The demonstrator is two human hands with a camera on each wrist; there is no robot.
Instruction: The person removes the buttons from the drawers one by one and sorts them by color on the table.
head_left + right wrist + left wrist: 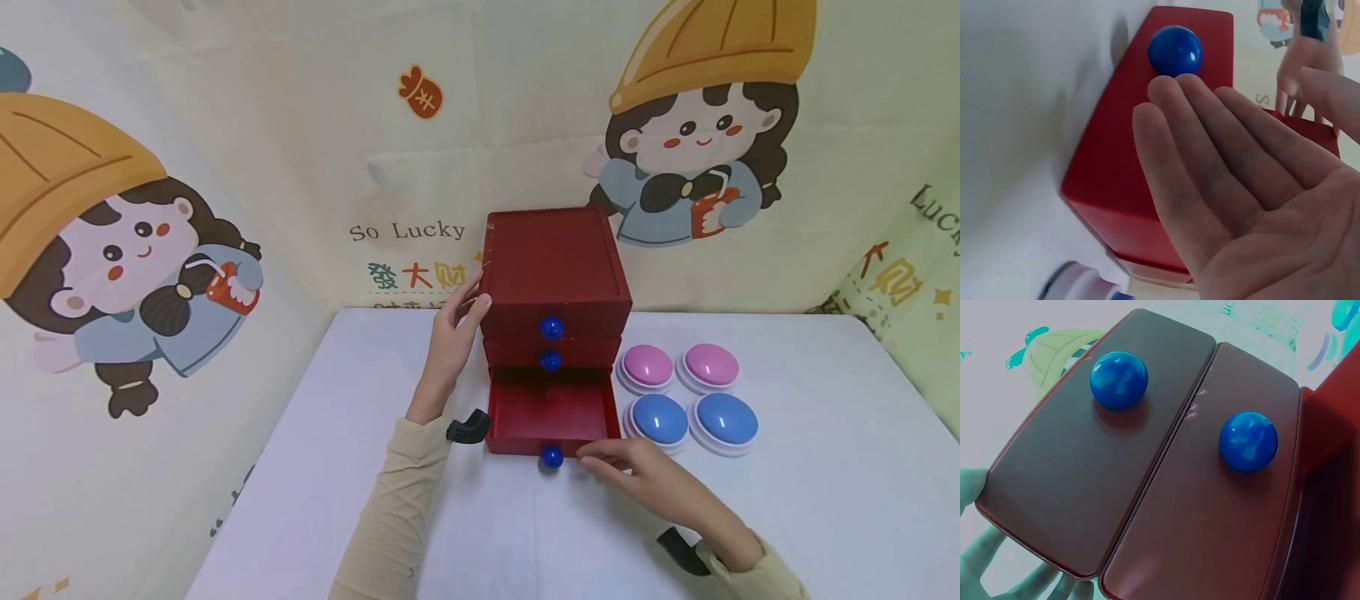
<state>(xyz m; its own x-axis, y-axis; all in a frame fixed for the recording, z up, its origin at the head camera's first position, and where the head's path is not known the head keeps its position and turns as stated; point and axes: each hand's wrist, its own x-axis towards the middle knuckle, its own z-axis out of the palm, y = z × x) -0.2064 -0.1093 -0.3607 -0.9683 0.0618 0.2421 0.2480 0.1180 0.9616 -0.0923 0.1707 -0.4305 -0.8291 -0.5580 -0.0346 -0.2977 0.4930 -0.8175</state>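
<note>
A small dark red chest of drawers with round blue knobs stands on the white table. Its bottom drawer is pulled out, and the red inside floor shows. The top and middle drawers are closed, their knobs in the left wrist view. My left hand is at the chest's left side, thumb near the front edge and fingers spread along the side. At the right part of the bottom drawer's front is my right hand. In the right wrist view its straight fingers overlap the drawer front, tips near the blue knob.
Right of the chest are two pink domed buttons and two blue domed buttons on white bases, the nearer ones close to the drawer's side. A cloth printed with cartoon figures hangs behind and beside the table.
</note>
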